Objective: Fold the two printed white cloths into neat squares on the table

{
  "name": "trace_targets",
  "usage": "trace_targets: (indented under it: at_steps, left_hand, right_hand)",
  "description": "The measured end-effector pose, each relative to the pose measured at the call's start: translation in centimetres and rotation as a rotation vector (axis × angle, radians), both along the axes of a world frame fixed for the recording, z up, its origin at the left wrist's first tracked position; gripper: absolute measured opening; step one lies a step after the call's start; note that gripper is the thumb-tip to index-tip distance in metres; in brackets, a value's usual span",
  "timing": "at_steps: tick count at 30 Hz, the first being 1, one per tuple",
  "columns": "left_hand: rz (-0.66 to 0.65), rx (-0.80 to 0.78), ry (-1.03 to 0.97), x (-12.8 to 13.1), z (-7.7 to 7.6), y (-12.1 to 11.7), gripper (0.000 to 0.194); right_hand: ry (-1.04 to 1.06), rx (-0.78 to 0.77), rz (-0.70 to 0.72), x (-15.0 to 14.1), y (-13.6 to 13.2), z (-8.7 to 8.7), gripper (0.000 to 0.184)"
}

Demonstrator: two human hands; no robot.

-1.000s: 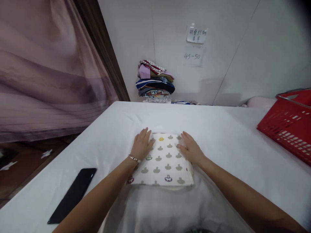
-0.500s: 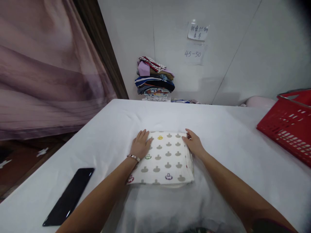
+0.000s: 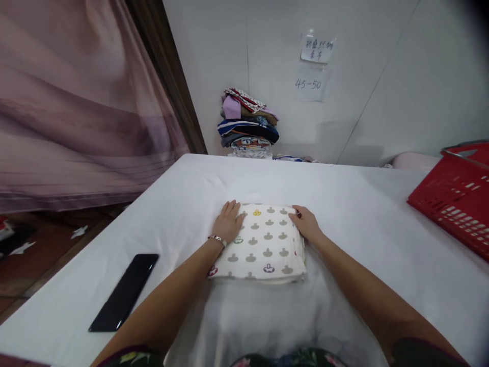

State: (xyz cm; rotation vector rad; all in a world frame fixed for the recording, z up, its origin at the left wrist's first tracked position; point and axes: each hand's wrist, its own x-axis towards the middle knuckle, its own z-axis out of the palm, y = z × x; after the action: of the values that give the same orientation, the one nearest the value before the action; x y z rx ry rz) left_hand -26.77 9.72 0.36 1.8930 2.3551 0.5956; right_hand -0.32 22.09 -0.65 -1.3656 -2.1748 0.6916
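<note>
A folded white cloth printed with grey and a few coloured mushroom-like shapes lies in front of me, with several layers visible along its right edge. My left hand rests on its left side, palm down and fingers stretched out. At the far right corner, my right hand has its thumb on top and its fingers bent round the edge, holding the cloth there. The fingertips of that hand are partly hidden.
The cloth lies on a white-covered table. A black phone-like slab is at the left and a red basket at the right. Beyond the far edge stands a pile of folded clothes. A pink curtain hangs at the left.
The whole view has shifted slightly, and more of my sleeves now shows. Both hands keep their places on the folded cloth.
</note>
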Motion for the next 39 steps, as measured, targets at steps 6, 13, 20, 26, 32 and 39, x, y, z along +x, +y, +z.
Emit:
trace_targets:
  at_steps: [6,13,20,26,32,39]
  left_hand:
    - [0.035,-0.131,-0.087,-0.1,2.0,-0.1,0.055]
    - [-0.043,-0.120,0.147,2.2,1.7,-4.0,0.061]
    - [-0.016,-0.148,0.141,2.0,0.0,-4.3,0.065]
    - [-0.014,-0.233,0.064,2.2,2.5,-2.9,0.068]
    - [-0.027,-0.210,0.129,2.2,2.1,0.1,0.073]
    - [-0.032,-0.185,0.109,1.9,-0.1,0.3,0.073]
  right_hand:
    - [-0.136,0.258,0.125,-1.1,-4.2,3.3,0.050]
    - [-0.343,0.207,0.274,-3.0,-8.1,2.8,0.076]
    - [-0.416,0.197,0.211,-2.5,-6.4,0.2,0.080]
    - [-0.461,0.111,0.230,-3.9,-6.6,3.2,0.080]
    - [-0.460,0.153,0.254,-6.1,-4.7,3.1,0.081]
    - [-0.434,0.200,0.243,-5.6,-3.6,0.0,0.081]
